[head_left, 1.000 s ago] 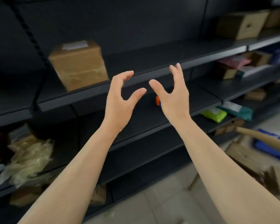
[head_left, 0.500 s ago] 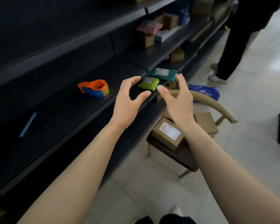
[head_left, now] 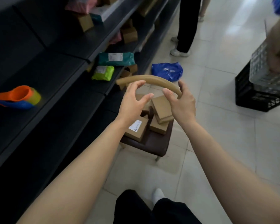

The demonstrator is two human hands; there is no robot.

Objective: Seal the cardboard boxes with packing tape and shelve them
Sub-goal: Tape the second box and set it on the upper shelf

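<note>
Several small cardboard boxes lie piled on a brown chair seat beside the dark shelving. One box carries a white label; a flat box leans on top of the pile. My left hand and my right hand hover above the pile, fingers spread and relaxed, holding nothing. An orange and blue tape dispenser with a yellowish roll lies on the shelf to the left.
The chair's curved wooden backrest arcs just behind my hands. Green and teal parcels lie on the shelf, a blue bag on the tiled floor. A person's legs stand ahead; a black crate sits right.
My view has swung from the upper shelf with a sealed box down and right to the chair. Both empty hands have dropped toward the pile of boxes.
</note>
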